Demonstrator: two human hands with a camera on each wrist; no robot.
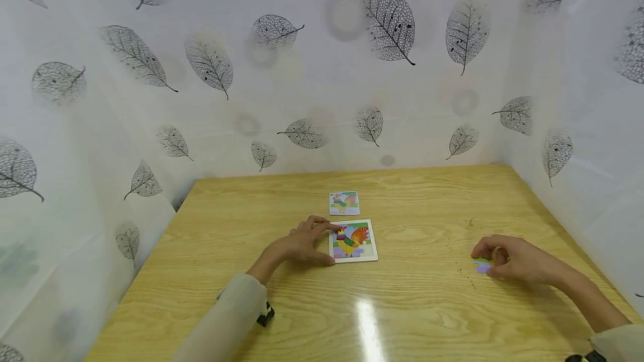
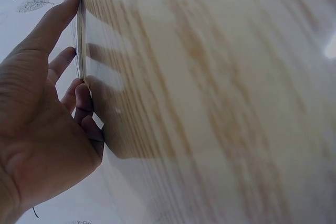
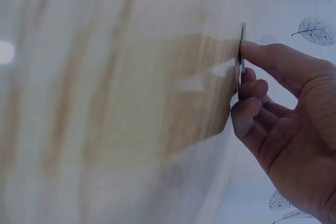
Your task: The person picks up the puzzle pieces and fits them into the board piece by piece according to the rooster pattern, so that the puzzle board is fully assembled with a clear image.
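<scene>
A square jigsaw puzzle with a colourful rooster sits in a white-rimmed tray on the table. Part of the picture's lower right area shows pale, without printed pieces. My left hand rests at the tray's left side, its thumb at the lower left corner and its index finger over the upper left of the picture. In the left wrist view, the tray appears edge-on beside the fingers. Far to the right, my right hand pinches a purple and green puzzle piece, seen edge-on as a thin piece in the right wrist view.
Just behind the tray lies a small rooster picture card. The wood-grain table is bounded at the back and sides by pale curtains printed with leaves. Small dark specks dot the tabletop near my right hand.
</scene>
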